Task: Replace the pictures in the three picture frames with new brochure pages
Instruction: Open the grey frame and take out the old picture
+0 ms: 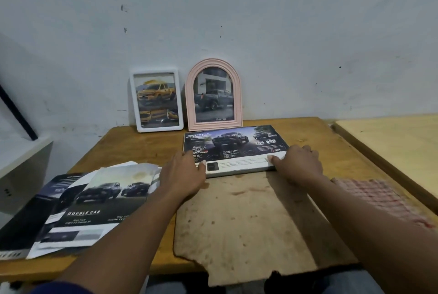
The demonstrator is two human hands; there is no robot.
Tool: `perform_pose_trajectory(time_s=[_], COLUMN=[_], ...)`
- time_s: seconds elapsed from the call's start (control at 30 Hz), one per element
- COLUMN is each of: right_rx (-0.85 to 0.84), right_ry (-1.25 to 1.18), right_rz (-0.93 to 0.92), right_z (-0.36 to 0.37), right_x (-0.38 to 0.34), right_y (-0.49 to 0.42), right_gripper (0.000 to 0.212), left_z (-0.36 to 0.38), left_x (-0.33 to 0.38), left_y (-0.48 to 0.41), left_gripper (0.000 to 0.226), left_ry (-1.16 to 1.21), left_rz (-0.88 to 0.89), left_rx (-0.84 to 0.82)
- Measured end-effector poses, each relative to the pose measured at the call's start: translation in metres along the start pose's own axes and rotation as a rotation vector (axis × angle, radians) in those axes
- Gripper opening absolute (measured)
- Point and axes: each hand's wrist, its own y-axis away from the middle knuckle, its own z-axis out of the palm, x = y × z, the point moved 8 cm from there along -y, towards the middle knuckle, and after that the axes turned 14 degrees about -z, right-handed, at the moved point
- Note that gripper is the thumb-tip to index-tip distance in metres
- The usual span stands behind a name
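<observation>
As we look down from the head camera, the wooden table (320, 137) runs back to the wall (260, 21) at twelve o'clock, and its right edge sits close beside a second table (391, 142) at two o'clock. Bare wood lies open on the three o'clock side of the dark landscape frame (237, 149). Only a narrow strip separates its far edge from the two standing frames.

The landscape frame lies flat near the table's middle, face up, with a truck brochure page showing. Its long axis runs from nine to three o'clock, and the print reads upright towards us. At eleven o'clock the white frame (156, 100) leans on the wall. Just beside it at twelve stands the pink arched frame (214, 94). Both are upright and face us.

Loose brochure pages (94, 203) overlap at eight o'clock. A worn cardboard sheet (241, 218) covers the near table at six o'clock, reaching the landscape frame's near edge, and a red checked cloth (376, 199) lies at four.

Our left hand (182, 173) grips the landscape frame's near left corner, thumb on its face. Our right hand (297, 163) clamps the near right corner the same way. Both forearms reach forward, low over the table, with the hands well apart
</observation>
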Motion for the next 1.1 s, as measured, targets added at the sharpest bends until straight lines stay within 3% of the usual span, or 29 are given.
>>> perform_pose_trajectory(time_s=[0.3,0.43,0.53,0.67,0.77,0.9,1.1], right_rx=[0.020,0.160,0.333,0.503,0.632,0.660,0.662], right_ry=[-0.020,0.071,-0.182,-0.592,-0.724,-0.813,-0.544], right_rz=[-0.007,-0.063,-0.268,-0.445,-0.378,-0.150,0.074], right_z=[0.007,0.000,-0.013,-0.047,-0.079,-0.108,-0.126], right_x=[-0.031,-0.051,-0.068,-0.079,-0.059,0.015,0.144], right_y=[0.005,0.013,0.012,0.016,0.012,-0.008,-0.012], right_gripper=[0.065,0.043,0.031,0.036,0.038,0.037,0.035], left_z=[-0.005,-0.005,-0.005,-0.011,-0.016,0.007,0.068], left_x=[-0.018,-0.024,-0.026,-0.012,0.018,0.074,0.173], left_y=[-0.015,-0.016,-0.021,-0.023,-0.021,-0.022,0.003], left_gripper=[0.043,0.049,0.052,0.051,0.051,0.064,0.077], left_ry=[-0.029,-0.074,-0.105,0.003,0.098,0.085,0.010], left_rz=[-0.073,-0.076,-0.065,0.012,0.148,0.302,0.476], left_rx=[-0.025,-0.021,-0.001,0.060,0.078,-0.018,-0.224])
